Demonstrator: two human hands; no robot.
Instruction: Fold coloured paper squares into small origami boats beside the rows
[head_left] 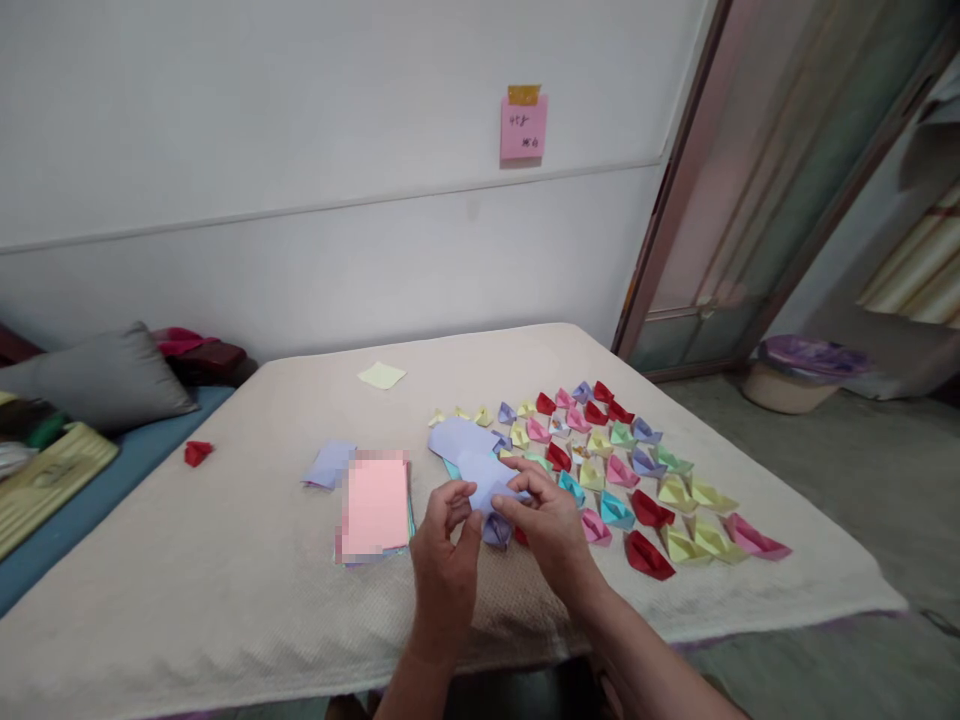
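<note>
Between my hands is a sheet of lavender paper with a fold along its lower right side. My left hand grips the sheet's left edge, fingers curled and thumb raised toward it. The thumb and fingers of my right hand pinch the right side, at the fold. Just beyond lies another lavender piece of paper, with a bit of turquoise showing under it. A folded purple paper boat sits right below the held sheet, partly hidden by my hands.
Rows of colourful paper boats cover the table's right side. Left of my hands lies a stack of pink paper, beside a lavender sheet. Farther off are a pale yellow sheet and a red folded paper. A pink note hangs on the wall.
</note>
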